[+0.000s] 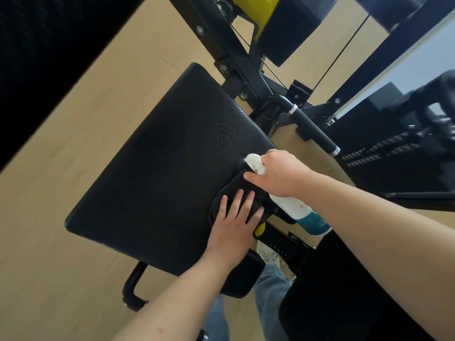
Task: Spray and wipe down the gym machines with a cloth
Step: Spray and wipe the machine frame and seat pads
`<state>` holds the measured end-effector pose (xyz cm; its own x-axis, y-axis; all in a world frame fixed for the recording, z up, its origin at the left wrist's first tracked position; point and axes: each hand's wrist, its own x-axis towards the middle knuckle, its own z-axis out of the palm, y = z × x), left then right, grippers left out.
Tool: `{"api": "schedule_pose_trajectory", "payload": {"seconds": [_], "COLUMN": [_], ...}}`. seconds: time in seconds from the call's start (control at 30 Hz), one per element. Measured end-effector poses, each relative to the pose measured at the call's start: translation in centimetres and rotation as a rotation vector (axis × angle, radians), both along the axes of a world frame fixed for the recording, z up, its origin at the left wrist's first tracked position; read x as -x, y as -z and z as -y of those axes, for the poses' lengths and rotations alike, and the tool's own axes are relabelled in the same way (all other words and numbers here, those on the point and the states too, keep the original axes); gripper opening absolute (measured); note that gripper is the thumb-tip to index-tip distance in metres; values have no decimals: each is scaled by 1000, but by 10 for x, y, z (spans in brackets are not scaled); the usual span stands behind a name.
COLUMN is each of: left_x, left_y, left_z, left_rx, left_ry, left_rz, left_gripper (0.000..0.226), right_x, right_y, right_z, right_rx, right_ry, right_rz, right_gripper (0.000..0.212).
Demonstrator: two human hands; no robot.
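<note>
A wide black padded seat (157, 168) of a gym machine fills the middle of the view. Spray droplets (227, 131) bead on its far right part. My left hand (234, 222) lies flat, fingers spread, pressing a black cloth (256, 190) onto the seat's near right edge. My right hand (280, 173) grips a white spray bottle (295, 207) with a teal base, its white nozzle pointing at the seat just above the cloth.
A black machine frame (236, 57) with bolts and a yellow part (263, 11) rises behind the seat. A black handle bar (312, 129) sticks out on the right. A dark pad (344, 291) stands near right. The floor is light wood. My jeans and shoe show below.
</note>
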<state>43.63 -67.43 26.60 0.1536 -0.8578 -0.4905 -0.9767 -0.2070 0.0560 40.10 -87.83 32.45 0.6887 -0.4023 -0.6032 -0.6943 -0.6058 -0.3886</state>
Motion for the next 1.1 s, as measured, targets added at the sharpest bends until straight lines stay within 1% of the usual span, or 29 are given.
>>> {"api": "schedule_pose_trajectory", "payload": {"seconds": [0.03, 0.1, 0.17, 0.27, 0.33, 0.4, 0.47, 0.53, 0.63, 0.73, 0.8, 0.83, 0.87, 0.97, 1.03, 1.1], "left_x": [2, 10, 14, 8, 1, -8, -23, -45, -84, -109, -106, -99, -89, -53, -28, -14], "left_y": [0, 3, 11, 18, 22, 24, 24, 20, 5, -6, -5, -2, 3, 20, 28, 34], "left_z": [-1, -4, -4, 6, 23, 46, 74, 100, 124, 129, 129, 127, 123, 103, 93, 88], "left_rx": [0, 5, 16, 36, 42, 93, 135, 129, 135, 166, 218, 240, 241, 154, 98, 59], "left_ry": [21, 136, 217, 121, 157, 142, 77, 33, -8, -166, -215, -165, -59, 260, 368, 418], "left_rz": [4, -8, -31, 6, 25, 30, 53, 79, 190, 257, 242, 214, 170, -12, -104, -129], "left_gripper": [79, 82, 80, 77, 74, 69, 71, 73, 76, 80, 76, 71, 67, 60, 59, 59], "right_x": [6, 16, 24, 32, 37, 42, 46, 51, 54, 50, 48, 46, 45, 43, 47, 51], "right_y": [3, 8, 10, 12, 15, 19, 22, 24, 26, 27, 26, 25, 25, 19, 13, 9], "right_z": [0, 1, 1, -3, -6, -6, -3, 1, 6, 13, 17, 19, 22, 28, 32, 33], "right_rx": [5, 0, -12, -5, -19, -30, -35, -38, -41, -29, -29, -30, -27, -28, -54, -84], "right_ry": [40, 138, 216, 248, 265, 278, 305, 336, 356, 362, 384, 402, 418, 453, 472, 447], "right_rz": [15, 70, 110, 123, 123, 139, 155, 159, 146, 120, 125, 133, 143, 168, 162, 143], "right_gripper": [38, 33, 31, 30, 29, 27, 25, 24, 23, 28, 28, 27, 27, 27, 23, 20]}}
